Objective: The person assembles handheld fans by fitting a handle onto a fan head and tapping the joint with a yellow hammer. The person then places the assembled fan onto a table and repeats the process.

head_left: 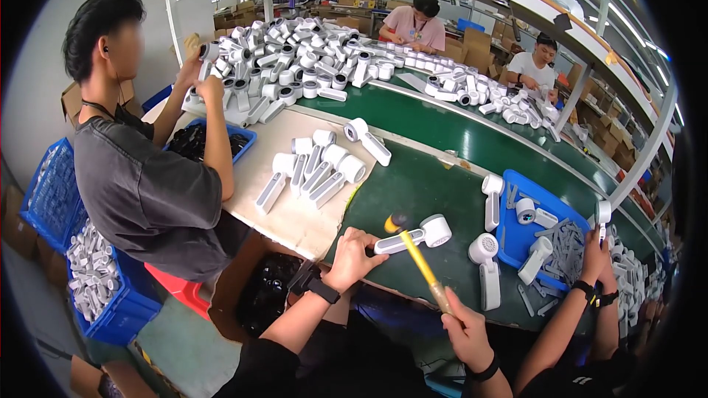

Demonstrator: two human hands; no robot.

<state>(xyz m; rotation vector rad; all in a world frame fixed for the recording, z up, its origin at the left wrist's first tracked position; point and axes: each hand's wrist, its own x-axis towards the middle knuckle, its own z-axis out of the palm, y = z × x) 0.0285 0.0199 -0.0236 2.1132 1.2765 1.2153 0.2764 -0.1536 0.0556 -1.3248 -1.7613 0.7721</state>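
My left hand [350, 258] grips the handle end of a white handheld fan [435, 231] with a grey panel, which lies on the green table mat [383, 203]. Closed round the tan grip of a yellow hammer [420, 258] is my right hand [470, 332], at the table's front edge. The hammer's dark head [396, 222] is over the fan's handle; whether it touches cannot be made out. To the right lie two more white fans [484, 249], [493, 186]. A group of similar fans [324, 169] rests on the beige sheet to the left.
A blue tray [509, 239] at right holds grey strips and some fans. Beside it a co-worker's hands [594, 262] hold a white part. At left a seated person [147, 147] handles fans next to a big pile [287, 51]. Beyond runs a green conveyor [442, 133].
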